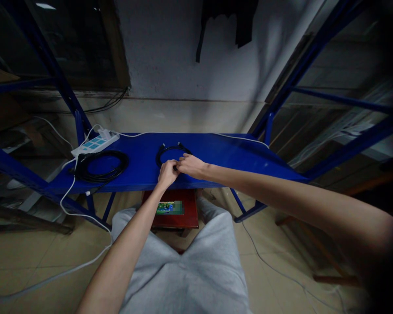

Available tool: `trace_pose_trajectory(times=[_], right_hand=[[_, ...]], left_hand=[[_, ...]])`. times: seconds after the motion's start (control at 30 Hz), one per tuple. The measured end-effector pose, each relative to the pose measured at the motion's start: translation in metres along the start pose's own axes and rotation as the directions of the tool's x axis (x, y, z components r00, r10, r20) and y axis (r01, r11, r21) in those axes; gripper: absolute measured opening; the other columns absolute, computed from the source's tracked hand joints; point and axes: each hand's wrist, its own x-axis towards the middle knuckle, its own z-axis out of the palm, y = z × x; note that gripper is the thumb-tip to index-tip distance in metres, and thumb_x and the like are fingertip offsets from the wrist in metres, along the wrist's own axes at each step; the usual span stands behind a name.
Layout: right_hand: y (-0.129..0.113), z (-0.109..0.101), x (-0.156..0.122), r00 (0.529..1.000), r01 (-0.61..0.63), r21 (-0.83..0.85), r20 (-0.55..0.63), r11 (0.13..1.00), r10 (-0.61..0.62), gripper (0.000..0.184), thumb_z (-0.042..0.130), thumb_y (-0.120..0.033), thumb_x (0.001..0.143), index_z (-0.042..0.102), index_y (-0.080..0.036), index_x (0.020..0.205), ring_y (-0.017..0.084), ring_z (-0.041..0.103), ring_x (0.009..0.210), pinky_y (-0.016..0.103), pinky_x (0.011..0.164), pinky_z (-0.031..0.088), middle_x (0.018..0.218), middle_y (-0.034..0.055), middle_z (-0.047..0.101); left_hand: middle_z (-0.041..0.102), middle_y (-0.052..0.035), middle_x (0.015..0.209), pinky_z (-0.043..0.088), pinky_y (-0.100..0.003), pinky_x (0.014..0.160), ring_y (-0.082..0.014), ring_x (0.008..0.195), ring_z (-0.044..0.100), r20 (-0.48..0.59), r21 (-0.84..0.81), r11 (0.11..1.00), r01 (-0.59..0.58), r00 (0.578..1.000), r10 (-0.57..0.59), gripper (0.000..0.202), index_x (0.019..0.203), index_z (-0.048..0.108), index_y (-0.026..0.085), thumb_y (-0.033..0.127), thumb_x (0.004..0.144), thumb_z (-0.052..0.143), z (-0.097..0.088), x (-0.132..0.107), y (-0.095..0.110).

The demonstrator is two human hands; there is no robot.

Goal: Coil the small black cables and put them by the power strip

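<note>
**Two hands meet on a small cable coil**

Both of my hands are together at the near edge of a small coiled black cable [170,152], which lies flat on a blue metal shelf [236,155]. My left hand [167,172] is curled, knuckles up, its fingertips pinching the coil's near side. My right hand [190,165] comes in from the right, fingers bent and closed on the same stretch of cable, touching the left hand. The coil's two plug ends point away from me at its far side.

To the left on the same shelf, well apart, lies a larger coil of black cable [101,166]. Beyond that, at the shelf's far left corner, sits a white power strip [94,144] with blue sockets; its white cord [68,198] drops off the shelf edge to the tiled floor. Below the shelf, between my knees in grey trousers [186,270], stands a red stool [183,213]. A pale wall rises behind the shelf.
</note>
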Motion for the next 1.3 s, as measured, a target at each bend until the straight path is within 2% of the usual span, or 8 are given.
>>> trace_pose_trajectory(times=[0.17,0.5,0.77,0.87,0.93,1.03,1.13,1.3], right_hand=[[0.007,0.001,-0.001,0.984,0.168,-0.104,-0.04,0.98,-0.173,0.019,0.054,-0.007,0.09,0.072,-0.014,0.093,0.022,0.062,0.103,0.034,0.094,0.034,0.102,0.0122,0.072],[0.017,0.002,0.012,0.941,0.336,-0.237,0.033,0.912,-0.338,0.023,0.053,0.0,0.089,0.073,-0.013,0.088,0.019,0.064,0.095,0.033,0.087,0.04,0.097,0.0098,0.073],[0.032,0.01,0.013,0.918,0.379,-0.098,-0.084,0.92,-0.387,0.025,0.053,-0.001,0.089,0.07,-0.016,0.078,0.017,0.063,0.089,0.031,0.084,0.041,0.086,0.0053,0.07],[0.042,0.016,-0.001,0.937,0.28,0.018,-0.222,0.96,-0.269,0.019,0.054,-0.007,0.093,0.07,-0.016,0.092,0.018,0.061,0.092,0.031,0.085,0.04,0.093,0.0071,0.07],[0.044,0.027,-0.013,0.943,0.119,0.157,-0.327,0.98,-0.062,0.017,0.053,-0.012,0.095,0.069,-0.016,0.1,0.019,0.06,0.091,0.031,0.084,0.041,0.094,0.0086,0.069],[0.037,0.055,-0.024,0.815,-0.133,0.488,-0.442,0.863,0.376,0.021,0.05,-0.016,0.097,0.066,-0.016,0.11,0.02,0.059,0.093,0.031,0.084,0.043,0.103,0.0101,0.068],[0.026,0.084,-0.022,0.731,-0.077,0.705,-0.441,0.705,0.521,0.026,0.048,-0.016,0.095,0.065,-0.017,0.115,0.021,0.059,0.097,0.035,0.091,0.043,0.106,0.0086,0.068],[0.024,0.108,-0.012,0.729,0.066,0.791,-0.454,0.608,0.512,0.024,0.048,-0.019,0.095,0.071,-0.018,0.101,0.021,0.058,0.104,0.039,0.099,0.042,0.107,0.0092,0.067]], left_hand=[[0.073,-0.005,0.115,0.051,-0.032,0.096,-0.0245,0.11,0.065,-0.018,0.012,1.0,0.018,1.0,-0.018,0.019,0.095,0.074,0.021,0.015,0.081,0.062,0.005,0.002,-0.004],[0.073,-0.008,0.094,0.05,-0.029,0.08,-0.0265,0.097,0.068,-0.055,-0.082,0.997,-0.007,0.998,0.003,0.008,0.084,0.069,0.019,0.017,0.077,0.066,0.008,0.001,-0.011],[0.073,-0.008,0.093,0.047,-0.03,0.075,-0.0284,0.095,0.067,-0.07,-0.12,0.992,-0.033,0.997,0.025,0.012,0.086,0.07,0.019,0.018,0.075,0.07,0.009,0.003,-0.013],[0.073,-0.0067,0.094,0.048,-0.033,0.08,-0.0266,0.095,0.066,-0.094,-0.138,0.989,-0.048,0.995,0.036,0.011,0.086,0.071,0.02,0.021,0.076,0.073,0.008,0.001,-0.01],[0.073,-0.005,0.094,0.048,-0.033,0.084,-0.0237,0.094,0.065,-0.109,-0.171,0.982,-0.083,0.992,0.065,0.007,0.084,0.072,0.02,0.019,0.077,0.072,0.007,0.0,-0.008],[0.072,-0.0031,0.092,0.049,-0.03,0.081,-0.0187,0.086,0.065,-0.122,-0.223,0.968,-0.116,0.988,0.09,0.009,0.084,0.073,0.021,0.014,0.079,0.071,0.006,-0.003,-0.004],[0.07,-0.0021,0.09,0.048,-0.028,0.075,-0.0159,0.08,0.064,-0.144,-0.237,0.961,-0.14,0.984,0.108,0.011,0.086,0.073,0.021,0.012,0.08,0.07,0.005,-0.006,0.0],[0.068,-0.0009,0.089,0.047,-0.028,0.075,-0.0163,0.081,0.063,-0.172,-0.148,0.973,-0.175,0.974,0.149,0.01,0.083,0.07,0.022,0.012,0.081,0.071,0.003,-0.011,0.003]])
